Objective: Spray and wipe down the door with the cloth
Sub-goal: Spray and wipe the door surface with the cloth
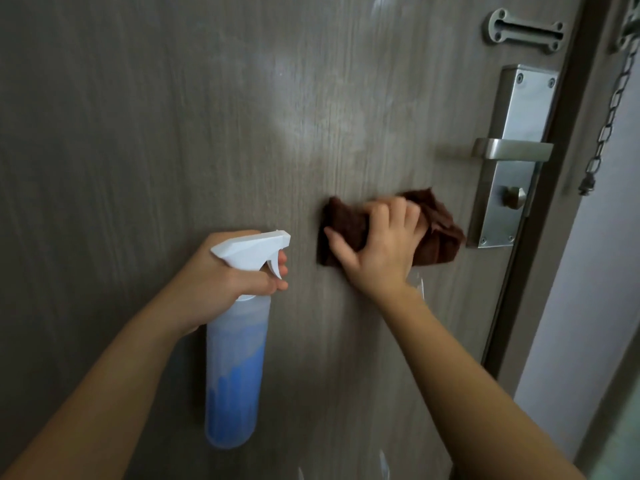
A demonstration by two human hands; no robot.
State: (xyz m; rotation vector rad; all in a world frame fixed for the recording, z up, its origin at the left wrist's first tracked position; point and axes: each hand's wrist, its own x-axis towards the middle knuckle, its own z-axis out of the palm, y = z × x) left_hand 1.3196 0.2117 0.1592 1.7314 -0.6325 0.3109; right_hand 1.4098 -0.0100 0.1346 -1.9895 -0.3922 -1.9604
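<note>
A grey-brown wood-grain door (173,116) fills the view. My right hand (379,244) presses a crumpled brown cloth (440,233) flat against the door, just left of the lock plate. My left hand (221,275) grips the neck of a translucent spray bottle (235,368) with blue liquid and a white trigger head, nozzle pointing right, fingers on the trigger. The bottle hangs upright close to the door, left of the cloth. Wet streaks and a hazy sheen show on the door above the cloth and below my right wrist.
A steel lock plate (519,109) with a lever handle (509,150) and a thumb-turn knob (514,197) sits right of the cloth. Above it is a chain-guard slot plate (526,31). A security chain (609,109) hangs from the frame at the right, beside a white wall (595,271).
</note>
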